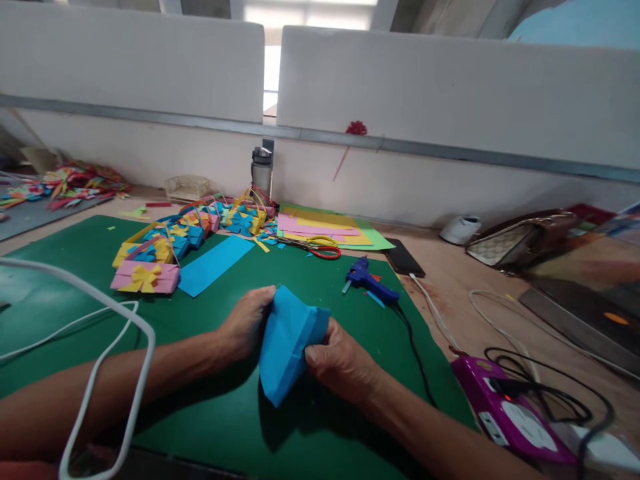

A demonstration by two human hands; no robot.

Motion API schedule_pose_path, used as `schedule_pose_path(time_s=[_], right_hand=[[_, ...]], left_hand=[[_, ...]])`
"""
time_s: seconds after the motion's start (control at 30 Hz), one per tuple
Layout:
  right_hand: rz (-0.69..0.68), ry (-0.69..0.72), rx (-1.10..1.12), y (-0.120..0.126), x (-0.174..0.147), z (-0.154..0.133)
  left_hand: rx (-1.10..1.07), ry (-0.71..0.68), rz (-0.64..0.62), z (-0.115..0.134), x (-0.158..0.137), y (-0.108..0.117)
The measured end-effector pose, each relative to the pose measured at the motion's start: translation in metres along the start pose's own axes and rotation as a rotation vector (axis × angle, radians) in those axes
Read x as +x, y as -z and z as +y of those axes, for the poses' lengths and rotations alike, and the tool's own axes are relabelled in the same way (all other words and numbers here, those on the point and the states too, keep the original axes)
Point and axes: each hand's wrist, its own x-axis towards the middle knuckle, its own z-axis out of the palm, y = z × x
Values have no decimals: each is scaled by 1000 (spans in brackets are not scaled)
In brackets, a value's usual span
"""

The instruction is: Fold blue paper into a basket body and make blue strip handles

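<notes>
Blue paper, folded into a pocket-like shape, is what I see lifted over the green mat, between both hands. The left hand grips its upper left edge; the right hand pinches its right side. I'd worry that squeezing too hard could crush the folds, or that uneven pulling could tear an edge. The glue gun lies beyond, its black cord running toward the right arm; a careless sweep might snag it.
</notes>
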Motion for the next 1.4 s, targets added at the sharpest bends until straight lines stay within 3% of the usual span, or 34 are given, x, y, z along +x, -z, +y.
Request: schedule_pose_path(time_s=[0.43,0.7,1.07,1.4], right_hand=[[77,-64,35,3,-1,-6],[122,-31,54,1,1,-4],[31,-35,20,-9,-2,-4],[271,7,97,0,9,-5]], left_hand=[[-85,3,-11,1,-4,-3],[-98,43,34,0,-2,-1],[-61,153,46,0,-3,-3],[-103,81,23,-3,-10,0]])
